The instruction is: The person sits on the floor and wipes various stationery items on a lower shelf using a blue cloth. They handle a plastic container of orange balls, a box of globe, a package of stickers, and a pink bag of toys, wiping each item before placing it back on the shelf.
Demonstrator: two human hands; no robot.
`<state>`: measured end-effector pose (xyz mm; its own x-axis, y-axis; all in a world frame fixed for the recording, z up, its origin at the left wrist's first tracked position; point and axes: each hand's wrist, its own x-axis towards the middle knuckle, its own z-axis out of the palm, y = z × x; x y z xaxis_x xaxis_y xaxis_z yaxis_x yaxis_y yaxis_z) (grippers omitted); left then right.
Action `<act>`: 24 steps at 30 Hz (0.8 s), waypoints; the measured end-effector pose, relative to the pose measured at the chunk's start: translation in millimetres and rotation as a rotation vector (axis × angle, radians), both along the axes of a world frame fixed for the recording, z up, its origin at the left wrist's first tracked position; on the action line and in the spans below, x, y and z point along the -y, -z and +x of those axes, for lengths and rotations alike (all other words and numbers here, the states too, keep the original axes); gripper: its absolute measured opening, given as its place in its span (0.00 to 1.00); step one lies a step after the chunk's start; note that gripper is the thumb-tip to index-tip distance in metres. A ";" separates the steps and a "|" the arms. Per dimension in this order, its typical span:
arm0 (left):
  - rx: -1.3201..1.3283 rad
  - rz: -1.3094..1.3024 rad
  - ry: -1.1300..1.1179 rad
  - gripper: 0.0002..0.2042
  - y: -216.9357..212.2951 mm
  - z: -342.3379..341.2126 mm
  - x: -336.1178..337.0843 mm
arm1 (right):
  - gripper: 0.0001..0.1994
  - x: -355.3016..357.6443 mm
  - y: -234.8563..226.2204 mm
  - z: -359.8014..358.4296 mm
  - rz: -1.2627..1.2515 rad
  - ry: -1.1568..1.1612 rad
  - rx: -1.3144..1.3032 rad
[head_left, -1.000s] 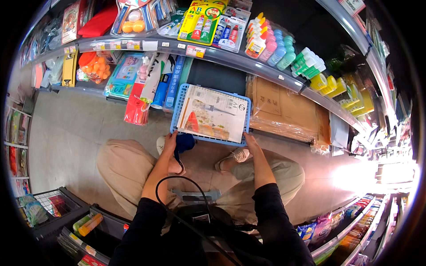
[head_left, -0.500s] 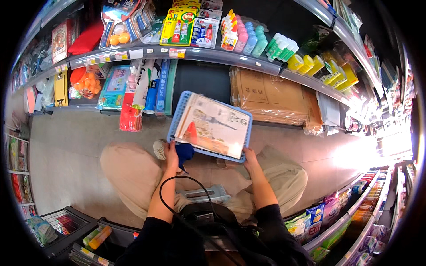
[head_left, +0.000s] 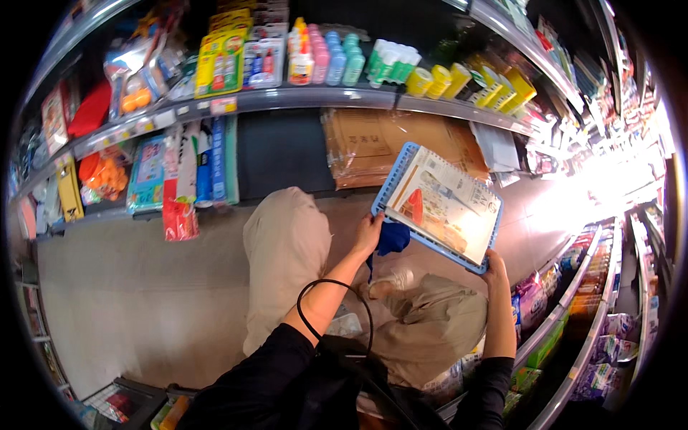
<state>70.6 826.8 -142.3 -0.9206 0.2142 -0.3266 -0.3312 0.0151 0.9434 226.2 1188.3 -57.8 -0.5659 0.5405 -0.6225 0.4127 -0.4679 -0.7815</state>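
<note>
Between my hands is a shallow blue plastic basket [head_left: 499, 215], tilted and held out to the front right. A spiral-bound pad [head_left: 459, 208] with a pale illustrated cover lies in it, filling most of its inside. My left hand [head_left: 368, 235] is closed round the near left corner of the basket. At the near right corner, my right hand [head_left: 495, 266] grips the rim with its fingers partly hidden underneath. A dark blue cloth-like thing [head_left: 393, 239] hangs just beside my left hand, below the basket; whether the hand holds it too, I cannot tell.
Ahead, the upper shelf [head_left: 279, 98] carries glue bottles [head_left: 335, 57], carded glue packs [head_left: 220, 63] and yellow rolls [head_left: 438, 82]. Wrapped brown file boxes [head_left: 387, 140] lie on the lower shelf beyond the basket. Shelves of bagged goods [head_left: 532, 297] close in at right. My bent knees [head_left: 287, 251] flank the floor.
Both hands have carried the basket and pad to the right, turning it a little clockwise. My body and the view have turned rightward, and my left knee stands nearer the shelf.
</note>
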 end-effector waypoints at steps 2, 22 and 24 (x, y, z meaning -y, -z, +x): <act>-0.143 0.054 0.032 0.24 15.2 -0.7 -42.7 | 0.18 -41.7 9.6 15.0 -0.024 0.073 -0.027; 0.089 -0.254 0.450 0.19 233.7 -31.0 -135.2 | 0.20 -48.5 292.8 82.9 -0.285 0.459 -0.027; 0.093 -0.430 0.513 0.19 236.0 -29.2 -135.7 | 0.21 -49.7 303.2 84.2 -0.295 0.502 -0.059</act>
